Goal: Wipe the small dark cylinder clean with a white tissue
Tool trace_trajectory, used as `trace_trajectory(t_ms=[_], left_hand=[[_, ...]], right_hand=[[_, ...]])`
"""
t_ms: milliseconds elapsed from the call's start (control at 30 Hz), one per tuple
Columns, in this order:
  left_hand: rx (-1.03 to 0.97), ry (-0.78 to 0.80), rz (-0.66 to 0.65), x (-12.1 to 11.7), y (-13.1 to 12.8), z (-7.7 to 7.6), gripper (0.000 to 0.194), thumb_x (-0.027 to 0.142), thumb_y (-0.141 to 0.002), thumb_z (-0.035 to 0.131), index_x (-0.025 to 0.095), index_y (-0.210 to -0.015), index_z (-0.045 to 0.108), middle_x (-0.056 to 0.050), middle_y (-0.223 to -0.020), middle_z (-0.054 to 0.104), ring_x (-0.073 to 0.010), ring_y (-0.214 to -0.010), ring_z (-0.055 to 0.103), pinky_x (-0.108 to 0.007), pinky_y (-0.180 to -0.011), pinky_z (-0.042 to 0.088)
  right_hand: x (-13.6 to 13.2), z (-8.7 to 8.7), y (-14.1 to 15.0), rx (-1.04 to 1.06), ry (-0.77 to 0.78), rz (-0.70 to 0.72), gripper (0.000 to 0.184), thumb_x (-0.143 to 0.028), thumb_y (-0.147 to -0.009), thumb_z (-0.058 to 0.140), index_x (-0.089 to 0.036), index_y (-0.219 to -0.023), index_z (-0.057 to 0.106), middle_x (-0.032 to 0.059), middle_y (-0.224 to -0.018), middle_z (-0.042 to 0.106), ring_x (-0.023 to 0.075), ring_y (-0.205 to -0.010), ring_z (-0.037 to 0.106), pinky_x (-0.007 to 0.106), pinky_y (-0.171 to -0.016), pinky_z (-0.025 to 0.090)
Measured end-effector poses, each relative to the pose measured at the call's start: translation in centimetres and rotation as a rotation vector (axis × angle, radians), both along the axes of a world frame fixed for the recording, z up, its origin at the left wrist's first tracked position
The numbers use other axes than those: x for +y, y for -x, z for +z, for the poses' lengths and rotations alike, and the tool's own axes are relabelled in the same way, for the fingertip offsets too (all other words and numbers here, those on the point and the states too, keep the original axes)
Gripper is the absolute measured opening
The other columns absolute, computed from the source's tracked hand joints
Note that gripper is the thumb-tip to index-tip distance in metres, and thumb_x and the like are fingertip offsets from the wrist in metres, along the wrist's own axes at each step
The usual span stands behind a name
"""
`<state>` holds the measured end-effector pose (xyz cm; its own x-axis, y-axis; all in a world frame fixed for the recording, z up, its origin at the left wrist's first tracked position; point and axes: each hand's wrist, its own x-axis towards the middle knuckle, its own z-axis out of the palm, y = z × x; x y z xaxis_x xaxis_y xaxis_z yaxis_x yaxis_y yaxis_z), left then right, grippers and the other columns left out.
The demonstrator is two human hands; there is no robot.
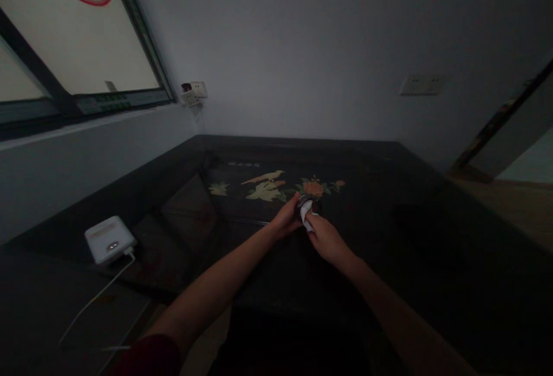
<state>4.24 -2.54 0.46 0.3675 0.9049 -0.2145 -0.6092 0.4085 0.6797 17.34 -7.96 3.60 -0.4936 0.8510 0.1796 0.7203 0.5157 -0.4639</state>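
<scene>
My left hand (287,217) grips the side of a small dark, round object (318,207) with a shiny rim, perhaps a cup or bowl; the dim light hides its exact kind. Pinched in my right hand (327,239) is a crumpled white tissue (306,212), pressed against that object. Both hands meet just above a dark glossy table (268,261). Beyond them, the tabletop carries a picture of a pale bird and flowers (311,186).
At the left on the table lies a white box-like device (110,239) with a white cable (97,296) plugged into it. Wall sockets (421,84) sit on the far wall. A window (82,36) is at upper left, and a doorway (514,117) at right.
</scene>
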Motion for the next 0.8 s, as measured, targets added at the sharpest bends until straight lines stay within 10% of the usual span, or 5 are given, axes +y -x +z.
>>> trace_trajectory(t_ms=[467, 800], left_hand=[[0.024, -0.020, -0.037, 0.3, -0.1, -0.4, 0.042, 0.045, -0.090, 0.040, 0.012, -0.094, 0.065, -0.009, -0.081, 0.068, -0.0185, -0.077, 0.062, -0.027, -0.073, 0.045], [0.035, -0.015, 0.018, 0.3, 0.1, -0.8, 0.036, 0.044, -0.088, 0.045, 0.013, -0.090, 0.064, -0.006, -0.079, 0.067, -0.0158, -0.071, 0.061, -0.027, -0.072, 0.047]], right_hand=[[0.4, 0.1, 0.0, -0.281, -0.237, 0.013, 0.030, -0.002, -0.081, 0.038, -0.010, -0.098, 0.062, 0.0156, -0.101, 0.065, 0.0246, -0.100, 0.056, 0.037, -0.091, 0.036], [1.3, -1.3, 0.3, 0.589, 0.227, 0.041, 0.036, -0.009, -0.075, 0.039, -0.016, -0.106, 0.058, 0.0056, -0.098, 0.065, 0.0193, -0.093, 0.059, 0.030, -0.084, 0.044]])
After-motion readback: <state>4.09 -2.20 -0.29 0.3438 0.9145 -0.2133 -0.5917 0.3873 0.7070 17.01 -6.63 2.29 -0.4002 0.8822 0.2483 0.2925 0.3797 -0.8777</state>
